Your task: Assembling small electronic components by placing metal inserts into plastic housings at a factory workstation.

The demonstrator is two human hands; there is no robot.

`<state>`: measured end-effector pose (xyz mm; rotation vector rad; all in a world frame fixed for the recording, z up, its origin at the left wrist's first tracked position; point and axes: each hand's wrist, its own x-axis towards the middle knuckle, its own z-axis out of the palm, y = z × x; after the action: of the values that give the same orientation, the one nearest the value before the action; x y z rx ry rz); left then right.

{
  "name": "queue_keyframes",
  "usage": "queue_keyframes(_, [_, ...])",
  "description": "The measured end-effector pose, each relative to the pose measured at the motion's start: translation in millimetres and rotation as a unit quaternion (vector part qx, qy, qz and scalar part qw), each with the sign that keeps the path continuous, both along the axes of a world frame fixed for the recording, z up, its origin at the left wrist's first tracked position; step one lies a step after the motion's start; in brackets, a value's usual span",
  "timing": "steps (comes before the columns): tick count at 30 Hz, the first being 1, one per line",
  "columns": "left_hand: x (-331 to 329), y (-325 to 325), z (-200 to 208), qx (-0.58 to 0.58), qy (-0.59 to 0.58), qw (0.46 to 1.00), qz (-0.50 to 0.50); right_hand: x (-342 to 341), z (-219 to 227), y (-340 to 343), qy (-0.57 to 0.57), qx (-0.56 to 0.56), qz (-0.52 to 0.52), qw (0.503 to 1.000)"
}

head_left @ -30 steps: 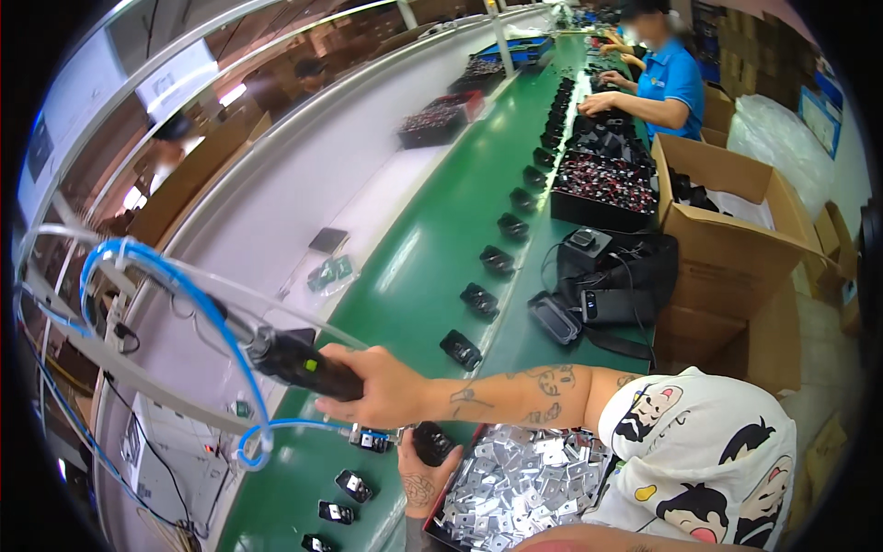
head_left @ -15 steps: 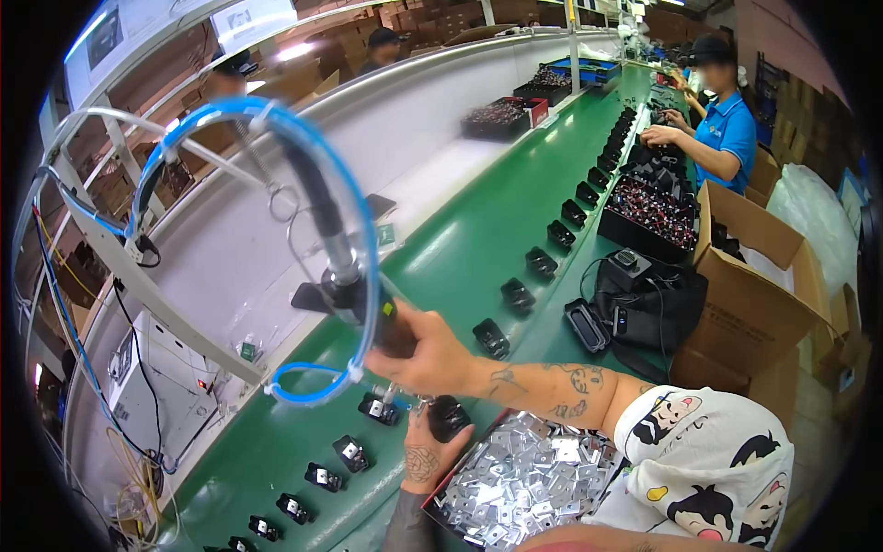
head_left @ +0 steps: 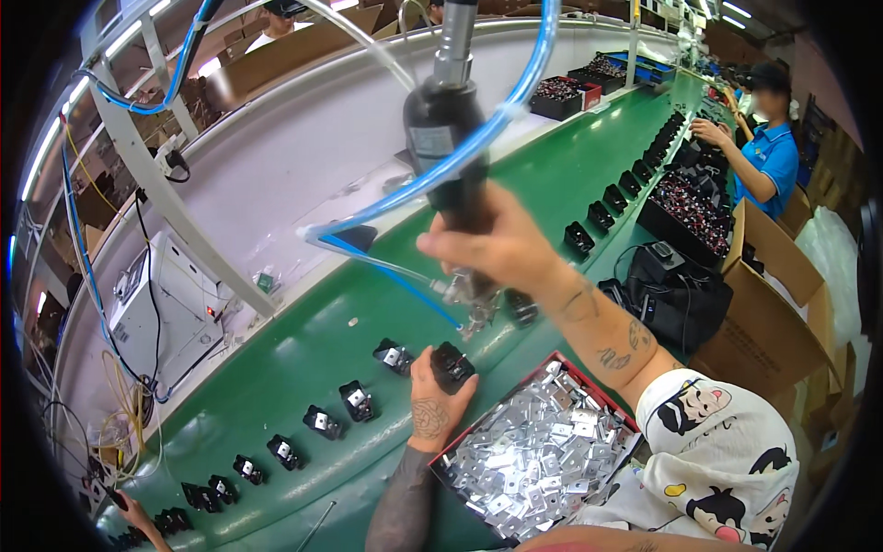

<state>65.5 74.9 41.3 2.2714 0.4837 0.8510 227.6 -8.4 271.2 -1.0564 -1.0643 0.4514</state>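
My left hand (head_left: 436, 401) is closed round a small black plastic housing (head_left: 452, 366) on the green conveyor belt (head_left: 276, 373). Farther off and to the right, my right hand (head_left: 504, 241) grips a black powered screwdriver (head_left: 445, 138) with a blue air hose (head_left: 414, 189) looping in front of it. The metal nose of the tool (head_left: 474, 299) is blurred and sits above the belt, apart from the held housing. Left of my left hand stands a row of black housings with silver plates (head_left: 357, 401). Another housing (head_left: 521, 307) lies partly hidden behind my right wrist.
By my front is a red-edged box (head_left: 600, 390) of loose silver plates (head_left: 533, 455). More housings (head_left: 614, 199) line the belt's far right. A black bag (head_left: 685, 299), an open carton (head_left: 768, 290) and a co-worker in blue (head_left: 771, 156) are right; another person's hand (head_left: 136, 515) shows lower left.
My right hand has lifted the screwdriver up and away from my left hand. The left hand still holds the housing. The view has shifted, and another person's hand now shows at lower left.
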Motion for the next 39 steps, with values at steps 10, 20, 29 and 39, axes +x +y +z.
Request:
queue_keyframes(10, [6.3, 5.3, 2.8, -0.032, -0.024, 0.999, 0.005, -8.1, -14.8, 19.5, 0.055, 0.048, 0.100, 0.992])
queue_keyframes(20, [3.1, 3.9, -4.3, -0.057, -0.010, 0.998, -0.017, -42.7, -33.2, 25.8, 0.115, 0.041, 0.107, 0.987])
queue_keyframes(29, [7.7, 5.0, -3.3, -0.051, -0.022, 0.998, 0.005, -45.5, -33.9, 28.2, 0.116, 0.045, 0.100, 0.987])
queue_keyframes(39, [9.3, 2.3, -0.7, -0.032, -0.043, 0.998, 0.030, -48.1, -34.1, 32.5, 0.111, 0.062, 0.088, 0.988])
